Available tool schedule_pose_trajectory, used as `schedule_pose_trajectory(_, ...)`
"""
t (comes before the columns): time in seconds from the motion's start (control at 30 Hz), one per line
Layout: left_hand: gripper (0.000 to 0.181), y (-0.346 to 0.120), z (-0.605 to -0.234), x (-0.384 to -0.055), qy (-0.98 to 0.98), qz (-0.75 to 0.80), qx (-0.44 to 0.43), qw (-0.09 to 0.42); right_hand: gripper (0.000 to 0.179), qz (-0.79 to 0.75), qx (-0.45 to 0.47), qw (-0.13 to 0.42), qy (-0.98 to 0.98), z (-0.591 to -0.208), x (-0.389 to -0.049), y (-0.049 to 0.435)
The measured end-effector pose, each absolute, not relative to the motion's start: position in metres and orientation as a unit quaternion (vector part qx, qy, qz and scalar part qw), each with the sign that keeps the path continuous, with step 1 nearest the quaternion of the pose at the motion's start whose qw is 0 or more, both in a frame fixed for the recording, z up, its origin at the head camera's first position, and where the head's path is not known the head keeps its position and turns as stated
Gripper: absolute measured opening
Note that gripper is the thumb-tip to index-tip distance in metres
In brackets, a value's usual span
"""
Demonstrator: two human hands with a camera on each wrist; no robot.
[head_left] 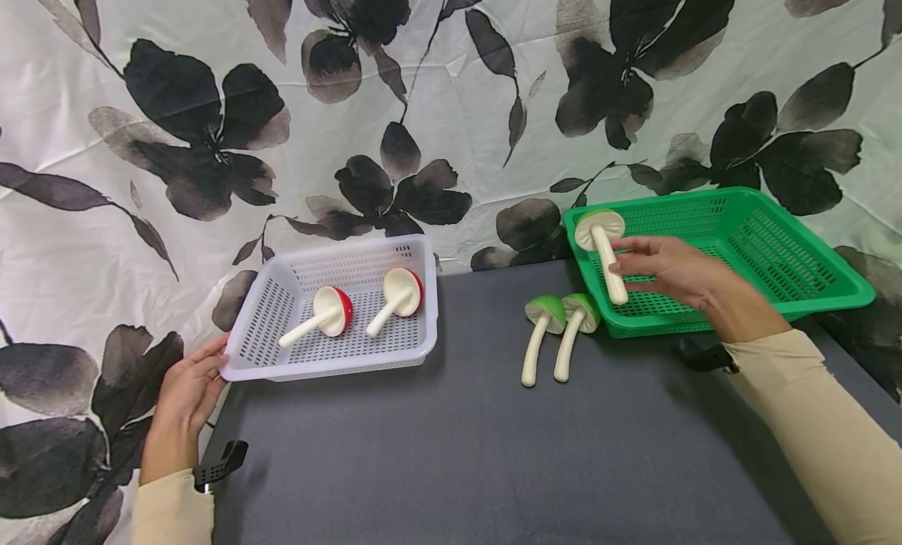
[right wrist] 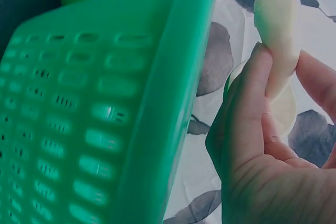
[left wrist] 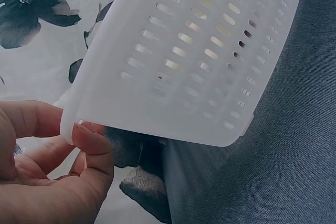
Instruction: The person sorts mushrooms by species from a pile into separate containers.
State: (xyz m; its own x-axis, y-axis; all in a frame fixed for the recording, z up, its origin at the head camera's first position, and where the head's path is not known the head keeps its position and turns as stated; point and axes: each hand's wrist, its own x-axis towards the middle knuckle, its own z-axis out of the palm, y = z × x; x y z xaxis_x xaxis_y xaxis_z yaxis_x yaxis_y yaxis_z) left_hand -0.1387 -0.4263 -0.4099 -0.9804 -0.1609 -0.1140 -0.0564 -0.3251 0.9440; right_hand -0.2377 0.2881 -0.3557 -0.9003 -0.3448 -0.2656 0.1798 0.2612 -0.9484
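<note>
My right hand (head_left: 672, 269) pinches the white stem of a green-capped toy mushroom (head_left: 610, 265) over the left end of the green basket (head_left: 761, 318). In the right wrist view, thumb and fingers hold that stem (right wrist: 281, 30) beside the basket wall. With thumb and fingers, my left hand (head_left: 189, 392) grips the left front corner of the white basket (head_left: 331, 370); the left wrist view shows them at its rim (left wrist: 71, 114). Inside the white basket lie two red-capped toy mushrooms, a left one (head_left: 331, 312) and a right one (head_left: 402, 293).
Two more green-capped mushrooms, one (head_left: 543, 333) beside the other (head_left: 574, 333), lie on the dark grey table (head_left: 451, 451) between the baskets, near the green basket's left side. Behind the table hangs a floral cloth (head_left: 465, 99).
</note>
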Motion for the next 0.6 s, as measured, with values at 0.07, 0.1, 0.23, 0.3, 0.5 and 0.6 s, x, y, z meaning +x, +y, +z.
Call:
schedule_pose_trajectory(0.07,0.041,-0.426,-0.410,-0.139,-0.578,-0.810,0.091,0.032,0.072,-0.601,-0.052,0.219,0.767,-0.356,-0.240,0.292)
schedule_pose_trajectory(0.1,0.040,-0.426,-0.410,-0.139,-0.576,-0.812,0.090,0.032,0.073,-0.599,-0.051,0.220,0.768,-0.357,-0.241,0.293)
schedule_pose_trajectory(0.23,0.039,-0.426,-0.410,-0.138,-0.576,-0.812,0.090,0.033,0.074,-0.594,-0.042,0.221,0.772,-0.357,-0.246,0.299)
schedule_pose_trajectory(0.3,0.041,-0.425,-0.410,-0.138,-0.580,-0.808,0.093,0.034,0.075,-0.589,-0.039,0.223,0.776,-0.358,-0.248,0.301)
schedule_pose_trajectory(0.5,0.045,-0.424,-0.409,-0.138,-0.588,-0.802,0.100,0.035,0.077,-0.573,-0.034,0.224,0.788,-0.358,-0.255,0.306)
schedule_pose_trajectory(0.6,0.046,-0.424,-0.408,-0.138,-0.587,-0.802,0.100,0.033,0.077,-0.563,-0.032,0.219,0.796,-0.358,-0.256,0.307)
